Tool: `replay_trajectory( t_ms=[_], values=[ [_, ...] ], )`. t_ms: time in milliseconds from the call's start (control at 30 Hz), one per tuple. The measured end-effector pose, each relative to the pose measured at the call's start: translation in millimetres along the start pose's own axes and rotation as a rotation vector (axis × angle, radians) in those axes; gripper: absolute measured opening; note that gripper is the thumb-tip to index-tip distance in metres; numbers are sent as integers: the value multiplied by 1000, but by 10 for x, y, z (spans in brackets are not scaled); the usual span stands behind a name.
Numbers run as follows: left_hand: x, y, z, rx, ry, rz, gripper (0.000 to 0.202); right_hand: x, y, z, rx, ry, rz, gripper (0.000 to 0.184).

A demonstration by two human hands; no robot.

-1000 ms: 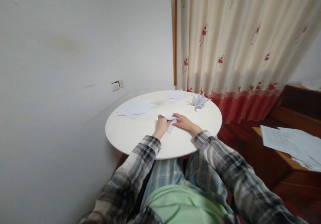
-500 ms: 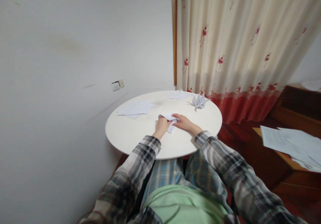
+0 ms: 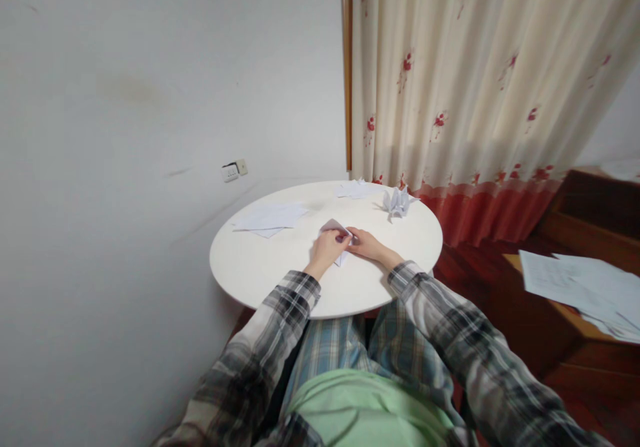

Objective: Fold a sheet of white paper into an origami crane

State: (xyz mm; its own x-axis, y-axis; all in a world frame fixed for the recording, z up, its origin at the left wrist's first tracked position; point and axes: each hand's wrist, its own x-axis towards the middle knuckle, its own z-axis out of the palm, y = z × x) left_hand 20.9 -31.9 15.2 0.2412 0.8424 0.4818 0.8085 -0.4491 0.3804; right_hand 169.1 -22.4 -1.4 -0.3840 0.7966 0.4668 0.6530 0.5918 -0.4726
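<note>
A folded piece of white paper is between my hands over the round white table. My left hand lies over its near left part, fingers curled in and closed on the paper. From the right, my right hand pinches the paper's right edge, its fingertips close to those of my left hand. One corner of the paper rises beyond my fingers, and a pointed end shows below them, toward me. The creases under my fingers are hidden.
Flat white sheets lie at the table's left. Folded paper shapes sit at the right rear, with more paper at the back edge. Printed sheets rest on a wooden cabinet at right. A wall borders the left.
My left fingers have moved up and right, closer to my right fingertips. The paper's far flap now stands raised in a point where it was lower before.
</note>
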Motion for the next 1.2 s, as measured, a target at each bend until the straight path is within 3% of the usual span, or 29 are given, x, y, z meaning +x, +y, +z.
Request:
replay_trajectory(
  t_ms=[200,367,667,1067,1200],
  values=[
    [-9,44,-26,-21,89,69,30,12,58,40,-7,34,-38,41],
    [0,45,-26,-17,134,31,23,10,46,26,-31,22,-21,46],
    [36,-83,43,-89,211,29,20,7,45,17,-27,8,4,52],
    [37,-73,-23,-42,509,151,13,-7,17,0,-18,-3,-5,50],
    [48,-79,-10,-97,486,183,10,-4,31,14,-37,8,5,51]
  ],
)
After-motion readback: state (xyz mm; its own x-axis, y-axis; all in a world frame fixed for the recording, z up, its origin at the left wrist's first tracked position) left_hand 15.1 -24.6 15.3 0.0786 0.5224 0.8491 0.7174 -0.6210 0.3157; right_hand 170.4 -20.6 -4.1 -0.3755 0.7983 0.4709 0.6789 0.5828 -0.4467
